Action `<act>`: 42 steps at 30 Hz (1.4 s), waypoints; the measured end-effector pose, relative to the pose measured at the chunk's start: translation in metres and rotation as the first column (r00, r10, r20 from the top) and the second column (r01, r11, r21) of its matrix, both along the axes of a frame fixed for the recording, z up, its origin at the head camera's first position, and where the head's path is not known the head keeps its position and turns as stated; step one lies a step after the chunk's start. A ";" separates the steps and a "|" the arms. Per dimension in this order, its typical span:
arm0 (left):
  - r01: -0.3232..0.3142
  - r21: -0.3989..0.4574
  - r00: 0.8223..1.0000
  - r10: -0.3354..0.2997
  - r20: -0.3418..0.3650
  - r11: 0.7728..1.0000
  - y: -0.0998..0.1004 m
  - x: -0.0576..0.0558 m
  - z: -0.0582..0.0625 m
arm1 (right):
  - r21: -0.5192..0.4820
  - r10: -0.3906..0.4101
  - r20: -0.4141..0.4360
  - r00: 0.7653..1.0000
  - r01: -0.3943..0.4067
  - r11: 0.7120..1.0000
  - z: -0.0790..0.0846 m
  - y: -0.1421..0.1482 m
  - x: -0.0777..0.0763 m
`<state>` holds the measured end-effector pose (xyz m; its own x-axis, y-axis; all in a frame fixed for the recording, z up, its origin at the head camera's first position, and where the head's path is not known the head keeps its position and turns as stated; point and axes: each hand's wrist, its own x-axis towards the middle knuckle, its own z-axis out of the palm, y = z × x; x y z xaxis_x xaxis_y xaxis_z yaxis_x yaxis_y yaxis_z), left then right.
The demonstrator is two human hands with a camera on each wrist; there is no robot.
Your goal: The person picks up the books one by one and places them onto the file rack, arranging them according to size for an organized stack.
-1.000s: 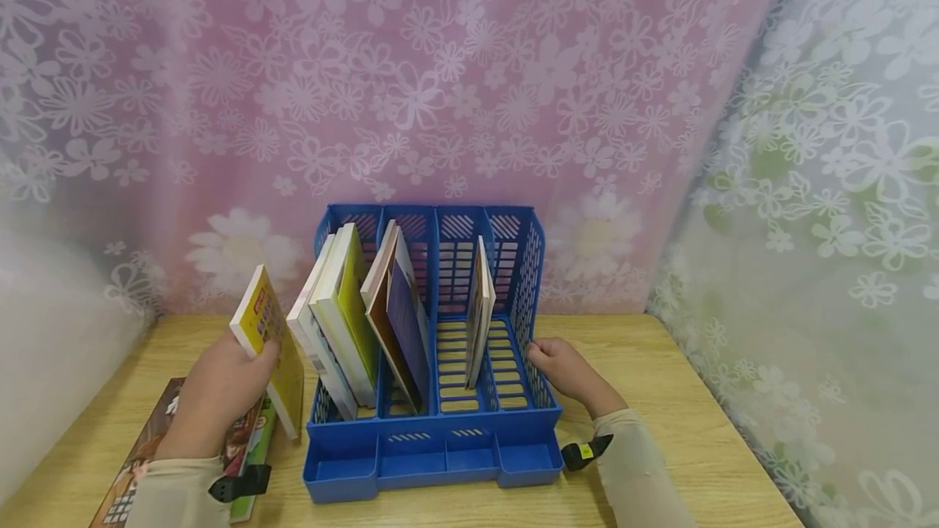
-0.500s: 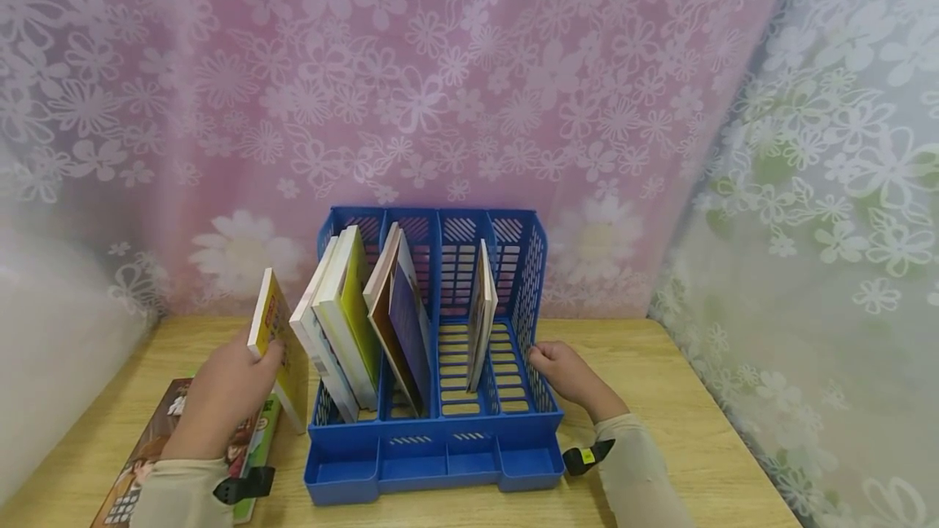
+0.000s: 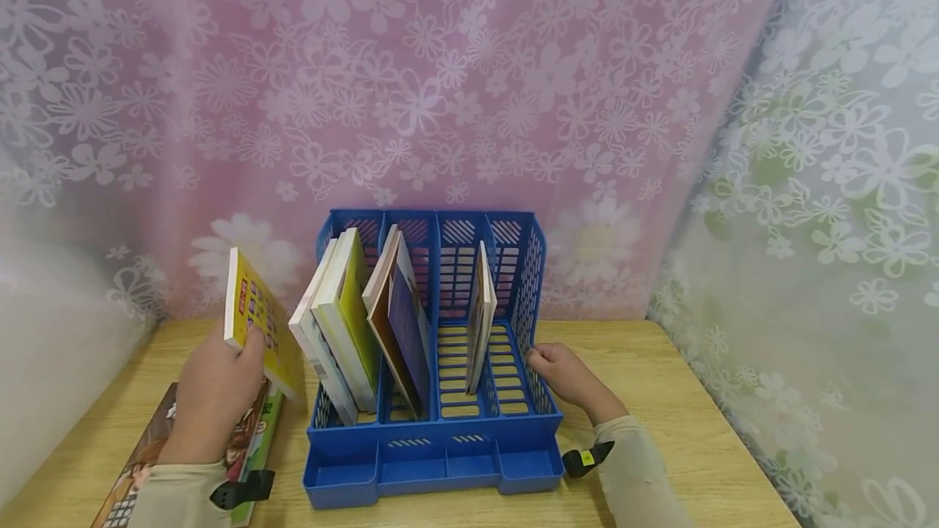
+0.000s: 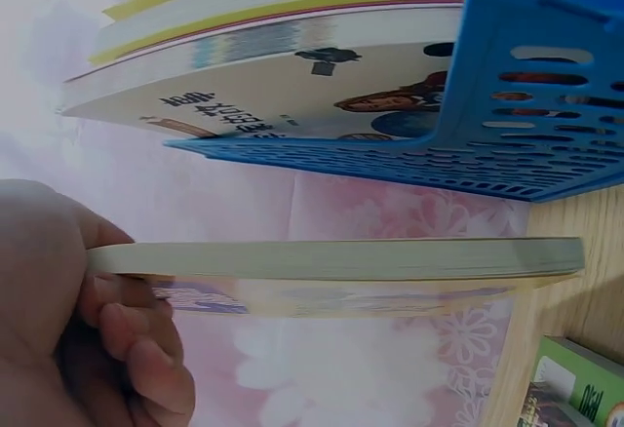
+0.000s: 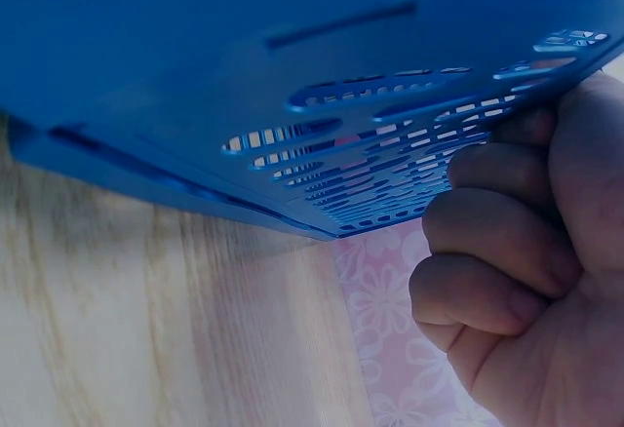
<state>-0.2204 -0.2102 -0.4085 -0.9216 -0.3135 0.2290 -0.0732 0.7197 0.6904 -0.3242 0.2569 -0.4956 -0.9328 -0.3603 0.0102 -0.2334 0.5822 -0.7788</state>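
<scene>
The light wooden table carries a blue perforated plastic file rack with four upright slots, set against a pink and white flower-patterned curtain backdrop; a flat stack of books with colourful covers lies on the table to the left of the rack. Inside the rack, a pair of white-and-green-covered books leans in the leftmost slot, a brown and purple book leans in the second, the third slot shows nothing, and a thin pale book stands in the fourth.

What has shifted over the last second is the thin yellow-covered paperback; half a second ago it stood nearly upright just beside the rack's left wall, and now it has been lifted higher and tipped back to the left, away from the rack, with its cover showing; it is in the air, above the flat stack, not in any slot. That reads as a book in transit, raised as if to clear the rack's rim, though which slot it suits cannot be told.

The left hand grips the paperback, thumb on the cover; in the left wrist view its fingers curl under the book's edge. The right hand has stayed at the rack's right wall; its fingers are curled against the perforated side.
</scene>
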 end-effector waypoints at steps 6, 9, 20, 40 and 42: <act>-0.066 0.057 0.995 0.070 -0.074 0.996 0.003 0.005 0.008 | -0.005 -0.005 -0.003 1.000 0.005 1.000 -0.001 0.001 0.000; -0.105 0.103 0.983 0.119 -0.140 0.989 0.007 0.011 0.015 | -0.008 -0.004 -0.005 1.000 0.004 1.000 0.000 0.000 0.000; -0.092 0.269 0.904 0.193 -0.382 0.959 0.015 0.025 0.028 | 0.001 -0.019 0.009 1.000 0.019 1.000 -0.001 0.000 0.001; 0.157 0.375 0.520 0.246 -0.818 0.914 0.051 0.056 0.060 | -0.003 -0.015 0.016 1.000 0.015 1.000 0.001 -0.001 -0.001; 0.177 0.367 0.497 0.239 -0.834 0.913 0.055 0.058 0.060 | -0.008 -0.014 0.012 1.000 0.014 1.000 0.000 0.000 -0.001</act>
